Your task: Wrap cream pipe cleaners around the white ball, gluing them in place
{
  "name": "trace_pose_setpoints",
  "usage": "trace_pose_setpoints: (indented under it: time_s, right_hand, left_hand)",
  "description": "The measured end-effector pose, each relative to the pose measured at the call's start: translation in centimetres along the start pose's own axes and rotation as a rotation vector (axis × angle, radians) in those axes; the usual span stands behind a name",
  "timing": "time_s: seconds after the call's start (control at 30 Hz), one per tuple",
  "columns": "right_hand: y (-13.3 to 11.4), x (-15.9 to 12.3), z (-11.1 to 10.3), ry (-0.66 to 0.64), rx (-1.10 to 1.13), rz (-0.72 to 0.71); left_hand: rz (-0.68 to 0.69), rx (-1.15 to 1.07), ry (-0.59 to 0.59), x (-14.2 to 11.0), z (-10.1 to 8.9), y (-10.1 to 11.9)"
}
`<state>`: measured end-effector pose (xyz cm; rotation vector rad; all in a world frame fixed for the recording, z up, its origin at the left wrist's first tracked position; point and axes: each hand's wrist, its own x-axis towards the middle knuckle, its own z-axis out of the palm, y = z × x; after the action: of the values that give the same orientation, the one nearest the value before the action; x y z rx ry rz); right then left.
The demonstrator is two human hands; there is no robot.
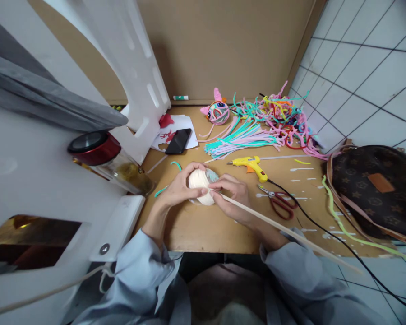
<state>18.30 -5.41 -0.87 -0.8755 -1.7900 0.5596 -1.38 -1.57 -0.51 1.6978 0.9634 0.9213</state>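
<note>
Near the front of the table, a ball (200, 180) largely covered in cream strands sits between my two hands, with a bluish-green patch showing at its upper right. My left hand (182, 187) curls around the ball's left side, thumb across its front. At the right side my right hand (232, 193) pinches a long cream pipe cleaner (274, 222) against the ball. That strand's free end reaches far to the lower right, over my sleeve. Just beyond lies a yellow glue gun (250, 166), and red-handled scissors (279, 203) rest to the right.
Teal and pink pipe cleaners (243, 137) lie in a bundle, a tangled heap (284, 113) behind them. A pink decorated ball (219, 113) stands at the back. To the left are a phone (178, 141) and a glass bottle (131, 176); a brown handbag (375, 189) sits right. The glue gun's cord (318, 222) crosses the right side.
</note>
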Motion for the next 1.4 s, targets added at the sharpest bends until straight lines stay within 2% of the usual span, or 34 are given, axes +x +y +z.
trace_pose_setpoints:
  time_s: [0.17,0.47,0.63,1.0,1.4]
  right_hand:
    - [0.43,-0.2,0.33,0.006,-0.006,0.043]
    - [0.7,-0.3,0.45,0.007,-0.005,0.047]
    - [0.65,-0.24,0.45,0.022,-0.007,0.022]
    - [0.87,-0.19,0.49,0.014,-0.006,0.051]
    - [1.03,-0.2,0.65,0.036,0.007,0.036]
  left_hand:
    - [0.005,0.011,0.014,-0.01,0.03,-0.12]
    - [-0.015,-0.029,-0.002,0.0,0.24,-0.16]
    - [0.012,-0.081,0.03,0.11,0.48,-0.14]
    - [-0.012,-0.041,0.006,-0.05,0.31,-0.17]
    - [0.026,-0.08,0.015,-0.04,0.35,-0.66]
